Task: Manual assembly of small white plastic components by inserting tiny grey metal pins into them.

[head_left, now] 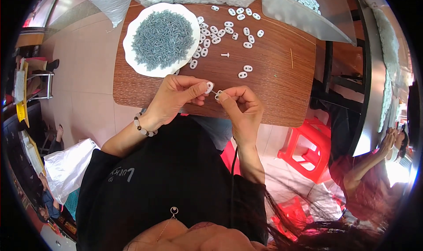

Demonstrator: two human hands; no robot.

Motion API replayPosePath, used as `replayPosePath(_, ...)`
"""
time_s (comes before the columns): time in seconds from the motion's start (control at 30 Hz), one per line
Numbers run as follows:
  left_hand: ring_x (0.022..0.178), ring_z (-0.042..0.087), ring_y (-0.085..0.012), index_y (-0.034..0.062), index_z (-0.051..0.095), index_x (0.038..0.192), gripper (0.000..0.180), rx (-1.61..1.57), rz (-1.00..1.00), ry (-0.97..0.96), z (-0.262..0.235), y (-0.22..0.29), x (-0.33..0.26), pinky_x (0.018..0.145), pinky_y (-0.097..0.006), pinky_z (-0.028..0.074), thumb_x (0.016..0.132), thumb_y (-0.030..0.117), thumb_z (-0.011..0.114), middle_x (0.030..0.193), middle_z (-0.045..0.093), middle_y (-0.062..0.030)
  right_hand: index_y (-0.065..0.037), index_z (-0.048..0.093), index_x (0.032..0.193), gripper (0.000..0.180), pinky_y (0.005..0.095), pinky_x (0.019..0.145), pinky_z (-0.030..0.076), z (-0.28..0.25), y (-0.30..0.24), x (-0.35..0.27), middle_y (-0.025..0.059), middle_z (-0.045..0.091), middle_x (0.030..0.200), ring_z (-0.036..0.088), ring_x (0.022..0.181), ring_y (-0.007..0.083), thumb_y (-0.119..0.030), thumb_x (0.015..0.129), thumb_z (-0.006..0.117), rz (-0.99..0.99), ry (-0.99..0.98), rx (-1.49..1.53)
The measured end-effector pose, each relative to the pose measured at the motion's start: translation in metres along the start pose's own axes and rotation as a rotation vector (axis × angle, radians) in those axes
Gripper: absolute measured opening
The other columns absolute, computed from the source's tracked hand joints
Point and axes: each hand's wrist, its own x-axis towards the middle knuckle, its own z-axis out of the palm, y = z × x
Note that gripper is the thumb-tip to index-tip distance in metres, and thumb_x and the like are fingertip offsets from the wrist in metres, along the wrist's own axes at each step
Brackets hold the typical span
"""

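Above the near edge of the brown table (282, 92), my two hands are close together. My left hand (174, 96) pinches a white oval plastic piece with holes (209, 88) between thumb and fingertips. In my right hand (243, 109), thumb and index finger grip a second small white plastic piece (217, 95), partly covered by the thumb. A thin dark line runs between the two pieces; what it is, I cannot make out. Loose white two-hole oval pieces (247, 68) lie beyond my hands, and a small white T-shaped piece (225, 55) lies among them.
A scalloped white plate (129, 44) heaped with small grey screw-like pieces stands at the far left. Translucent bins (304, 19) of white parts line the back. A thin yellowish stick (291, 58) lies at right. Below stands a red stool (304, 149); another person (365, 180) sits nearby.
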Motion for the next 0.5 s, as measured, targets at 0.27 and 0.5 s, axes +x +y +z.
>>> replayPosePath(0.27, 0.074, 0.062, -0.0076, -0.0004, 0.070, 0.105, 0.024, 0.079, 0.044, 0.002, 0.0007, -0.0030, 0.0006, 0.069, -0.021, 0.053, 0.089, 0.018, 0.068, 0.091, 0.069, -0.0058, -0.001, 0.064, 0.086, 0.004, 0.0166, 0.062, 0.040, 0.0015, -0.0003, 0.0003, -0.0001, 0.063, 0.078, 0.053, 0.069, 0.0029, -0.003, 0.085, 0.067, -0.041, -0.006, -0.059)
replayPosePath(0.5, 0.070, 0.060, -0.0065, -0.0008, 0.071, 0.101, 0.023, 0.210, 0.146, -0.029, 0.0011, -0.0002, -0.0020, 0.063, -0.020, 0.049, 0.089, 0.018, 0.069, 0.087, 0.069, -0.0049, 0.000, 0.063, 0.088, 0.004, 0.0171, 0.066, 0.044, 0.0062, 0.0013, -0.0016, 0.0001, 0.063, 0.082, 0.055, 0.073, 0.0032, -0.001, 0.086, 0.067, -0.024, -0.016, -0.086)
